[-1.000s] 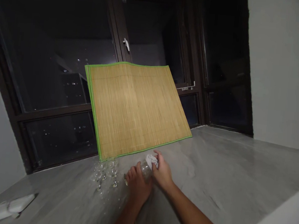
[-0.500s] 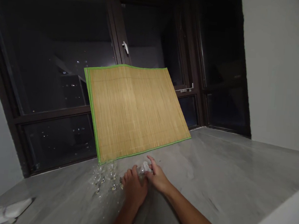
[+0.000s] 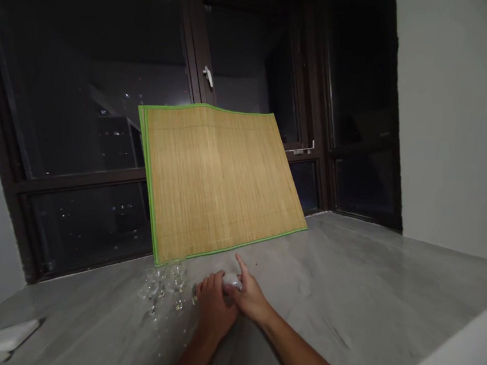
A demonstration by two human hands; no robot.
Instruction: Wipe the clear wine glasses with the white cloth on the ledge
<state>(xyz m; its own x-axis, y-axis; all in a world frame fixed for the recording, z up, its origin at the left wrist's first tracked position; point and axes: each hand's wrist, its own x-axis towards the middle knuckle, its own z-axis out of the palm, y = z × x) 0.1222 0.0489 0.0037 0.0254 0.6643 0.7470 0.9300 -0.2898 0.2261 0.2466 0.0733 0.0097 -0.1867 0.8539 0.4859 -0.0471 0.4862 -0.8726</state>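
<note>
The left hand (image 3: 217,309) was clamped around a glass (image 3: 228,278), its fingers wrapped over the far side. The glass was tipped on its side between the two hands, one end poking out just left of the left hand's fingers and the other facing the right hand (image 3: 251,301). That grip seemed meant to keep a smooth, round thing from rolling or turning while the other hand pressed on it. Whether it touched the ledge beneath the hands could not be told.

The right hand met the glass at the end away from the left hand's fingertips, thumb bent in against a white cloth (image 3: 236,283), perhaps tissue, and one finger pointing away from the body. How tightly it pinched the cloth could not be made out. The sideways tilt probably let the right hand get at that end easily.

Left of the left hand, well within reach, stemmed glasses (image 3: 176,279) stood in a cluster on the grey ledge (image 3: 345,284), apart from the fingers, likely to spare them a knock. Beyond both hands, a green-edged mat (image 3: 226,181) leaned against the window (image 3: 85,75), apparently for support. Far to the left, nearer the body, lay a white bundle (image 3: 8,340).
</note>
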